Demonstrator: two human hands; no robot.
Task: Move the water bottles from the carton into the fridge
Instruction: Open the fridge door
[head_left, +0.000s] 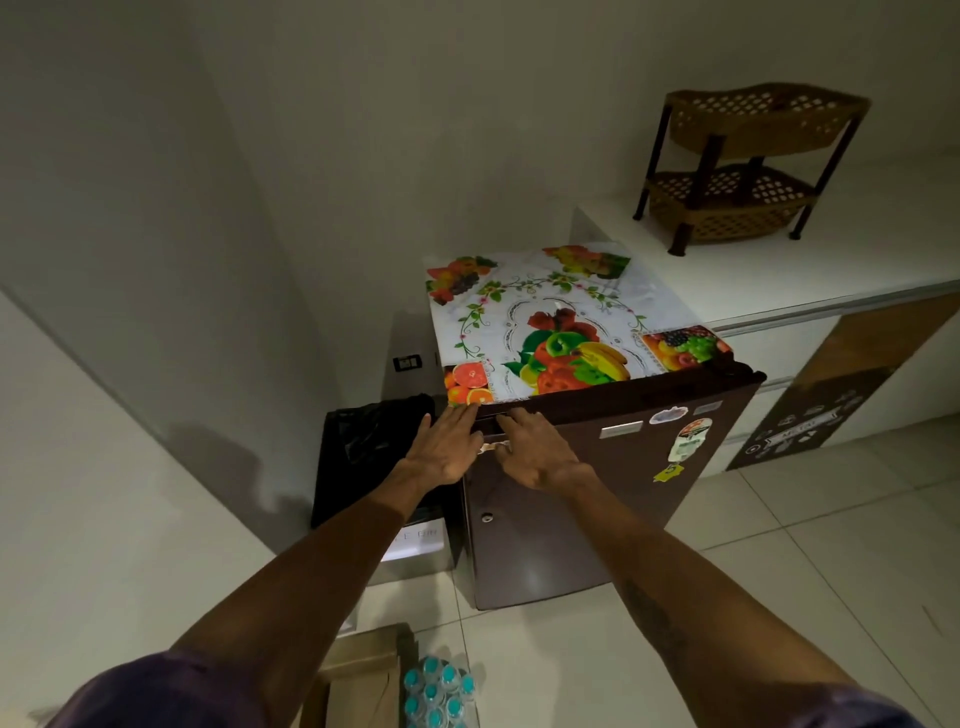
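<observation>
A small brown fridge (597, 499) stands on the tiled floor with its door closed or nearly closed, and a fruit-print cover (550, 322) lies on its top. My left hand (447, 447) rests with straight fingers on the fridge's top left front corner. My right hand (535, 447) lies against the top edge of the door, fingers at the handle recess. At the bottom of the view a brown carton (358, 675) sits on the floor, and beside it stands a pack of water bottles (439, 691) with teal caps.
A black bin (374, 457) with a bag liner stands just left of the fridge, against the wall. To the right runs a white counter (810, 270) carrying a brown two-tier basket rack (743, 166). Light floor tiles spread to the right.
</observation>
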